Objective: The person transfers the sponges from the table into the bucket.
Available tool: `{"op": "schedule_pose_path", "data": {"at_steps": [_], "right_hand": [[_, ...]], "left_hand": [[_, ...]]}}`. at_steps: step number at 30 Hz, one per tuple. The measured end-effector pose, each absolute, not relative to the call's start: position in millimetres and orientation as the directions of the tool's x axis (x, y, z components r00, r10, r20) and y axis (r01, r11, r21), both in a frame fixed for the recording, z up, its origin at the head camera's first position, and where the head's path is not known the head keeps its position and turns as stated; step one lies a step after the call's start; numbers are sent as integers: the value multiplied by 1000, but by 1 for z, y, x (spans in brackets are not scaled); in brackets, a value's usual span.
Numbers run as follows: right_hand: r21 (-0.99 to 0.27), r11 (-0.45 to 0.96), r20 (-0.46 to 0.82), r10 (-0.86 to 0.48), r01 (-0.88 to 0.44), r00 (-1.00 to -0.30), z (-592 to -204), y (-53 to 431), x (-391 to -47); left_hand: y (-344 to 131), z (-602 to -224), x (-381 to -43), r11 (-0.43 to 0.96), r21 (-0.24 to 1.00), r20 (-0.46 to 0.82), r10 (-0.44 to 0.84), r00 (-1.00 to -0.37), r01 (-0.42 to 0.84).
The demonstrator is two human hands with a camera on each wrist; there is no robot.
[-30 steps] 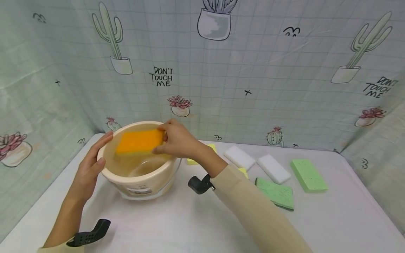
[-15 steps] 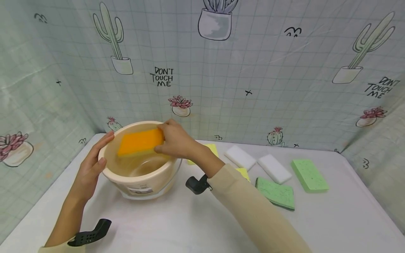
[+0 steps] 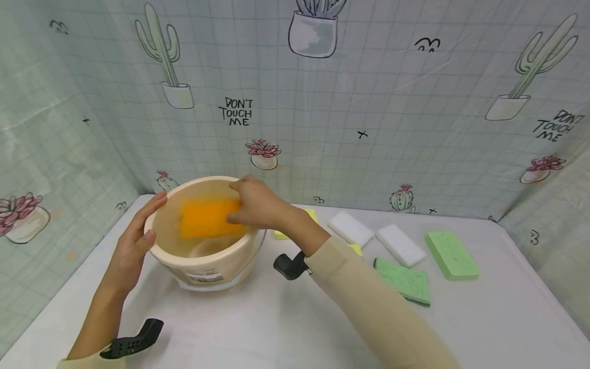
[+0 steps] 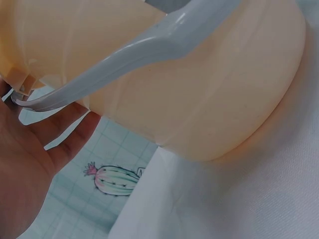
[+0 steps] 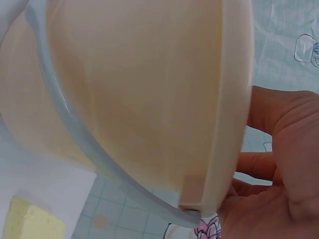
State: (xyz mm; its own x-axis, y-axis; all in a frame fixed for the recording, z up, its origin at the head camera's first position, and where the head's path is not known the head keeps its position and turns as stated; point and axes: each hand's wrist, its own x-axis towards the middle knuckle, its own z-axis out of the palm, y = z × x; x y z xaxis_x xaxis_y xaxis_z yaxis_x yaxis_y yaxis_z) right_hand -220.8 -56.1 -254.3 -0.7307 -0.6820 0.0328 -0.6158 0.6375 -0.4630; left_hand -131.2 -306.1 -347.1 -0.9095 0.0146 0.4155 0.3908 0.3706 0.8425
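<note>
A cream bucket [image 3: 159, 251] with a grey handle [image 4: 114, 67] stands on the white table in the head view. My left hand [image 3: 131, 246] rests against its left side, fingers fairly straight along the rim and thumb near the front. Inside the bucket's mouth is an orange sponge [image 3: 209, 219], blurred in the head view. My right hand [image 3: 258, 205] pinches the sponge's right end, thumb below and fingers above, over the right rim. In the right wrist view the bucket's wall hides the sponge and the fingertips of my right hand [image 5: 284, 159].
Right of the bucket lie two white sponges [image 3: 351, 229], a thick green sponge [image 3: 451, 255] and a thinner green scouring sponge [image 3: 405, 281]. Yellow sponges [image 3: 280, 235] show partly behind my right forearm. A cactus-print cloth [image 3: 295, 102] hangs behind the table [image 3: 221, 328].
The sponge has tilted and dropped slightly lower and to the right inside the bucket's mouth, still pinched in my right hand. My left hand and the bucket have hardly moved.
</note>
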Motion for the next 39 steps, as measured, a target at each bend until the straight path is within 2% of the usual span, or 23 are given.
{"op": "schedule_pose_path", "data": {"at_steps": [4,13,24,33,39], "right_hand": [[-472,636,16,-686,-610,-728,-250,-52,-222],[-496,579,121,-692,-648,-711,-250,-27,-225],[-662,519,187,-584,-541,-790,-277,24,-223],[-696,500,230,-525,-516,-819,-310,41,-223],[-707,514,240,-471,-485,-849,-328,52,-225]], "left_hand": [[-307,-349,-132,358,848,413,16,-910,391],[-310,-351,-133,345,846,427,19,-904,407],[-309,-353,-134,361,838,432,17,-902,408],[-310,-353,-134,311,851,437,24,-899,423],[-308,-351,-133,347,845,428,18,-904,407]]}}
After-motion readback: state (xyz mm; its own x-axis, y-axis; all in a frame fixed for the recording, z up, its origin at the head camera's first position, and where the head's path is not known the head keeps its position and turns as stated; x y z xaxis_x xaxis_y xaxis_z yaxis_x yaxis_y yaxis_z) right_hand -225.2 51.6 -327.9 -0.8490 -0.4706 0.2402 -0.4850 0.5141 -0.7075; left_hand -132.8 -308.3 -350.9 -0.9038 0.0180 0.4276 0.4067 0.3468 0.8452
